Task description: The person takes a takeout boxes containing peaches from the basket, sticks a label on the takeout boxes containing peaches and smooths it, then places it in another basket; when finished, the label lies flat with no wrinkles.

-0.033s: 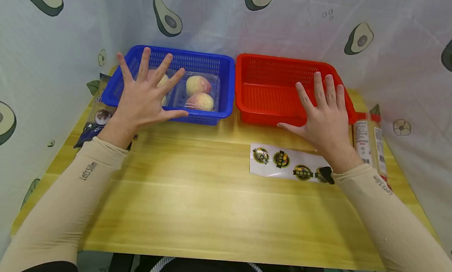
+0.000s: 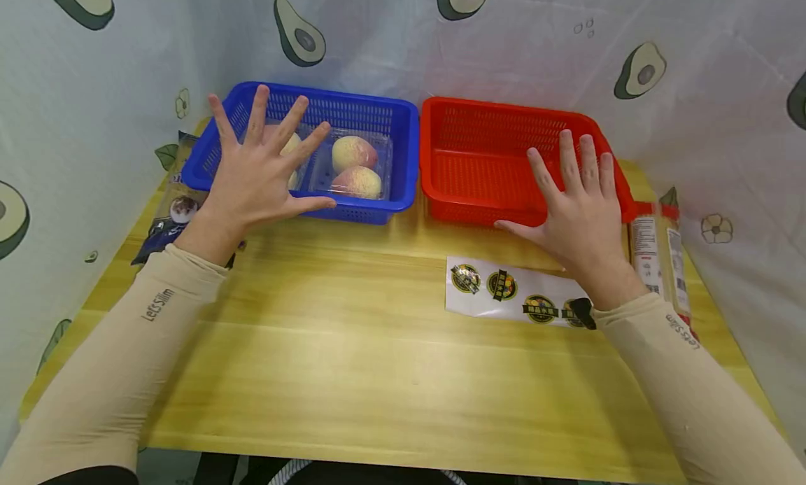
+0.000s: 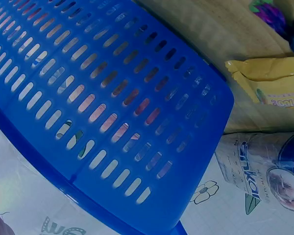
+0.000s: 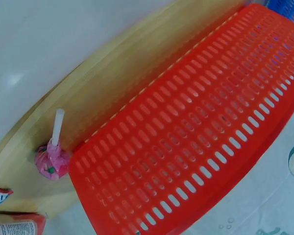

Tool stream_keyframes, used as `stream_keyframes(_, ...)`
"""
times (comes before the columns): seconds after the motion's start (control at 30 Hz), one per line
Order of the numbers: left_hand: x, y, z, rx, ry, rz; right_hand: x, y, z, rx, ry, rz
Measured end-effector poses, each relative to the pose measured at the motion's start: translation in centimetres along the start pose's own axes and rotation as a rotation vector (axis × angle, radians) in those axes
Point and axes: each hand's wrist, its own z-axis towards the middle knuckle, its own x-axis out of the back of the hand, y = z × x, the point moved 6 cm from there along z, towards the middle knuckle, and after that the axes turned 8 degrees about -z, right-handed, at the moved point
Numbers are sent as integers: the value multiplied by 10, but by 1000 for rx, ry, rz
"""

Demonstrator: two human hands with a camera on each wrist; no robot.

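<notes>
We work at a light wooden counter enclosed by a white avocado-print curtain, with a sticker sheet near the right wrist and snack packets at both edges. The blue basket sits at rear left, touching the red basket, and holds a clear tray of peaches. Our left hand hovers over the blue basket with fingers spread wide; our right hand hovers over the red basket's near right corner, fingers straight, holding nothing.
</notes>
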Motion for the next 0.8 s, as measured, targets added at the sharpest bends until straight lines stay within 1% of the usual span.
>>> stream_keyframes(0.03, 0, -2, 1, 11, -5, 1, 0, 0, 1, 2, -4, 0)
stream_keyframes(0.1, -2, -6, 3, 53, -38, -9, -1, 1, 5, -4, -24, 9)
stream_keyframes(0.17, -6, -14, 5, 132, -98, -37, -3, 1, 7, -20, -80, 42)
stream_keyframes(0.2, -9, -19, 6, 185, -138, -68, -4, 1, 9, -38, -115, 64)
stream_keyframes(0.3, -18, -40, 7, 371, -240, -211, -6, 1, 12, -109, -219, 153)
stream_keyframes(0.37, -24, -56, 7, 485, -281, -305, -9, 0, 13, -161, -285, 229)
stream_keyframes(0.43, -29, -70, 5, 577, -303, -376, -11, -1, 13, -199, -336, 309)
stream_keyframes(0.5, -33, -80, 3, 633, -326, -415, -14, -2, 12, -224, -379, 387)
stream_keyframes(0.57, -37, -88, 2, 673, -353, -445, -16, -2, 11, -239, -394, 460)
stream_keyframes(0.7, -45, -93, -1, 741, -438, -483, -18, -1, 5, -269, -371, 568)
stream_keyframes(0.8, -49, -94, -1, 793, -500, -512, -18, 2, 2, -292, -353, 602)
